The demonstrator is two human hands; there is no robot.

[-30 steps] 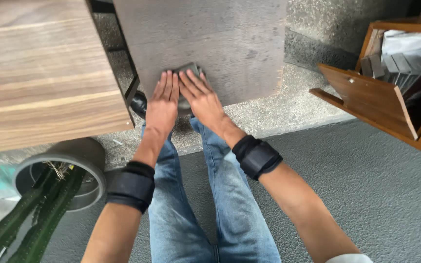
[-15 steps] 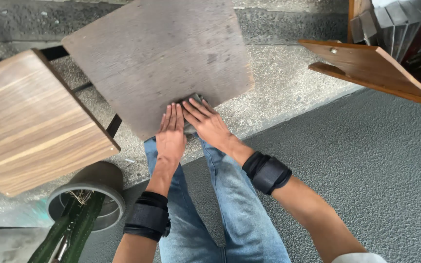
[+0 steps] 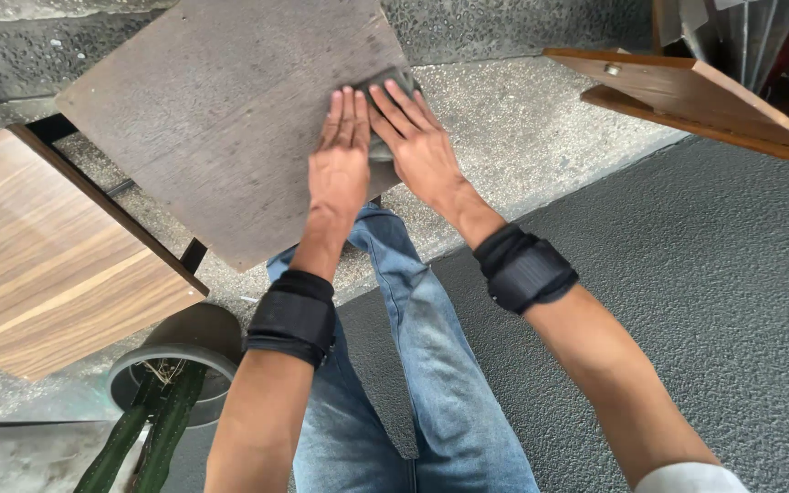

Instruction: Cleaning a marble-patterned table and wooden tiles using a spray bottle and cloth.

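A grey-green pad or cloth, its kind not clear, lies flat on the dark brown board, near that board's near-right edge. Both your hands cover most of it. Your left hand rests palm down with its fingers straight and pressed together; your right hand lies beside it, touching or nearly so, its fingers slightly fanned across the pad's top. Nothing is pinched; the flat palms appear placed to bear down on the pad against the board.

The board sits tilted above your jeans-clad legs, its near corner overhanging them. To the left of the hands much bare board remains; to the right the edge is just beside the pad. A lighter wood-grain worktop lies left, a potted cactus below it, and a brown wooden panel stands well apart, upper right.
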